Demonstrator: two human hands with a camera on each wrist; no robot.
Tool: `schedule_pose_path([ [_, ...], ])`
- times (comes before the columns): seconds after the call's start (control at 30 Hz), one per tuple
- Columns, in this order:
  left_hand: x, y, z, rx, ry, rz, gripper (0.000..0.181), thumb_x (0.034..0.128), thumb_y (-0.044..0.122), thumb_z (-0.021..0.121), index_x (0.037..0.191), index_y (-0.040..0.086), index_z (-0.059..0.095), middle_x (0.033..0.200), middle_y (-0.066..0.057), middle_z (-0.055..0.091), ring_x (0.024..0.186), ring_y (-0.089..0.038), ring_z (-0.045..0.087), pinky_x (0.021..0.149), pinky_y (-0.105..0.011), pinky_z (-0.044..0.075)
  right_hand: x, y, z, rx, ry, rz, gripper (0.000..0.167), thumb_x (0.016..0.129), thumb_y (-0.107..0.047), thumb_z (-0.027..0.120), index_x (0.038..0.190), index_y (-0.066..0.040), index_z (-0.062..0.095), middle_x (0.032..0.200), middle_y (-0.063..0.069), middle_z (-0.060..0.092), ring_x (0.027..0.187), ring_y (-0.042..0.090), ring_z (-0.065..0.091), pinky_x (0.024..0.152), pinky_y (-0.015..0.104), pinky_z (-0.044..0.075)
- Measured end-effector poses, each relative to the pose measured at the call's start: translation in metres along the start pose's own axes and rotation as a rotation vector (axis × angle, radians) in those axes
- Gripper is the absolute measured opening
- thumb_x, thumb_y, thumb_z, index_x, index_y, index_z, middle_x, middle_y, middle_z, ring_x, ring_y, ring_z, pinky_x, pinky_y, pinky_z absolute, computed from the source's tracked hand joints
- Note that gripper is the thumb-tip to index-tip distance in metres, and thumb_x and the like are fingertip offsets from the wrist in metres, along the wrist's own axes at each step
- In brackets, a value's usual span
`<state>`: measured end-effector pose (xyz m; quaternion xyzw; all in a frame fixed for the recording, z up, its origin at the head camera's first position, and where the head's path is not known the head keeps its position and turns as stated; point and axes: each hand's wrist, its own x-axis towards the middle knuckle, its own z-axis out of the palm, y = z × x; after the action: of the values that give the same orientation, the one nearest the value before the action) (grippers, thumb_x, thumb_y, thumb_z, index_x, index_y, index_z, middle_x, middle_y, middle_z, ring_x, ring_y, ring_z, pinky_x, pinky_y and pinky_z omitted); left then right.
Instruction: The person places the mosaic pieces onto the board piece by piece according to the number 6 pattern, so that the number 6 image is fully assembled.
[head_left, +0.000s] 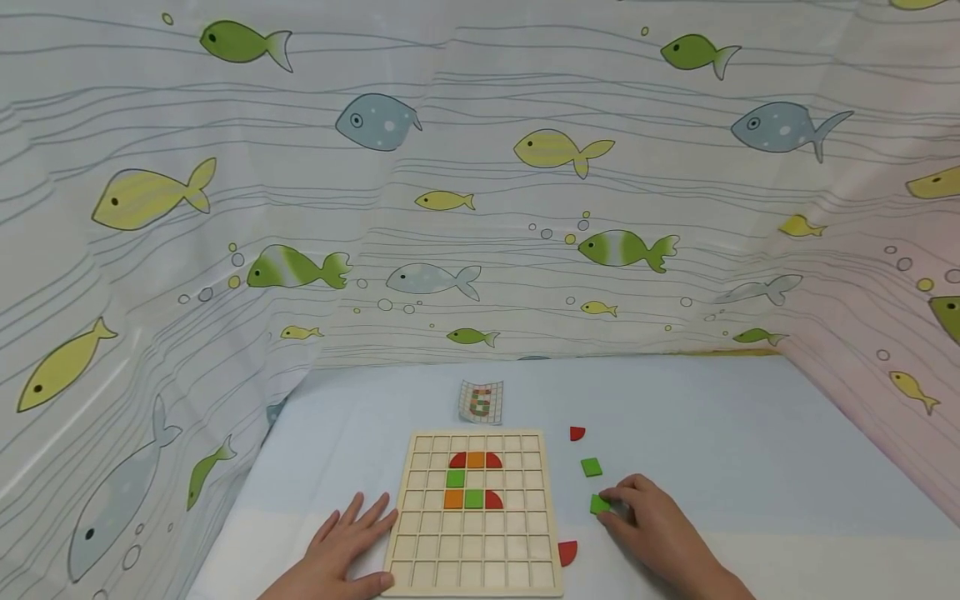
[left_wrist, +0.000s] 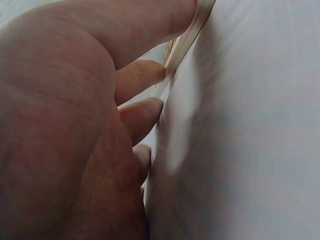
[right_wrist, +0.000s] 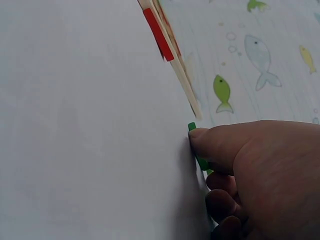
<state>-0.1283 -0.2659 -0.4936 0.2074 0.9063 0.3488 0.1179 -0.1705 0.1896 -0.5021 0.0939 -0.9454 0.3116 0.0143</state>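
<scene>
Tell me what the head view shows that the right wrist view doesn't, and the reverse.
Only the head view shows the left hand, the small pattern card and how the coloured pieces sit in the grid of the wooden board.

Only the right wrist view shows the lower fingertips of the right hand, and the side of the red piece edge-on.

Both show the right hand pinching a green square, the wooden board, that red piece and the fish-print backdrop.

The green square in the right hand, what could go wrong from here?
The green square might slip, since the right hand only pinches it. If that hand moves carelessly, it could also bump the loose red piece lying by the near right part of the board.
</scene>
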Motion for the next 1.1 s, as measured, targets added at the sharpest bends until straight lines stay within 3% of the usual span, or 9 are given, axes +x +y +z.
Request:
schedule_pose_path([
  [0.5,-0.001,0.002,-0.003,-0.033,-0.024,-0.014,0.071,0.0937,0.040,0.065,0.151,0.006,0.040,0.159,-0.022,0.023,0.143,-0.054,-0.003,0.102,-0.067,-0.006,0.001,-0.004,0.001,-0.012,0.008,0.014,0.020,0.080,-0.029,0.084,0.097,-0.027,0.074,0.090,-0.018,0.059,0.066,0.002,0.046,0.061,0.022,0.043],
  [0.7,-0.001,0.003,-0.002,-0.021,-0.018,0.011,0.071,0.0940,0.041,0.065,0.150,0.004,0.041,0.158,-0.023,0.023,0.142,-0.055,-0.002,0.101,-0.070,-0.004,-0.001,-0.007,-0.003,-0.005,0.039,-0.069,0.018,0.081,-0.027,0.082,0.097,-0.028,0.074,0.091,-0.021,0.059,0.067,0.000,0.046,0.063,0.022,0.044],
  [0.87,-0.002,0.002,-0.001,-0.024,-0.020,0.000,0.072,0.0940,0.042,0.065,0.150,0.005,0.041,0.159,-0.021,0.023,0.143,-0.053,-0.002,0.102,-0.068,-0.006,0.000,-0.013,-0.005,-0.003,0.016,-0.126,0.018,0.083,-0.028,0.081,0.099,-0.029,0.074,0.093,-0.022,0.059,0.069,-0.001,0.047,0.064,0.021,0.045],
  [0.97,-0.002,0.000,0.001,-0.007,-0.006,0.010,0.071,0.0939,0.044,0.064,0.151,0.008,0.042,0.159,-0.020,0.025,0.143,-0.053,0.000,0.106,-0.061,-0.008,0.002,-0.020,-0.004,0.002,-0.003,-0.183,0.019,0.083,-0.028,0.080,0.101,-0.026,0.074,0.096,-0.020,0.060,0.070,0.000,0.048,0.064,0.022,0.045],
  [1.0,-0.002,-0.001,0.001,0.003,0.002,0.014,0.071,0.0938,0.045,0.064,0.151,0.008,0.042,0.159,-0.019,0.025,0.144,-0.053,0.001,0.109,-0.053,-0.010,0.003,-0.023,-0.004,0.005,-0.010,-0.203,0.019,0.084,-0.027,0.080,0.102,-0.025,0.074,0.097,-0.019,0.060,0.071,0.000,0.048,0.064,0.022,0.046],
  [1.1,-0.003,-0.003,0.002,0.020,0.011,0.029,0.071,0.0936,0.045,0.065,0.151,0.009,0.042,0.159,-0.019,0.027,0.143,-0.053,0.003,0.109,-0.054,-0.009,0.005,-0.031,0.000,-0.005,-0.028,-0.259,0.019,0.085,-0.027,0.079,0.103,-0.023,0.075,0.098,-0.018,0.060,0.074,0.001,0.051,0.065,0.022,0.047],
])
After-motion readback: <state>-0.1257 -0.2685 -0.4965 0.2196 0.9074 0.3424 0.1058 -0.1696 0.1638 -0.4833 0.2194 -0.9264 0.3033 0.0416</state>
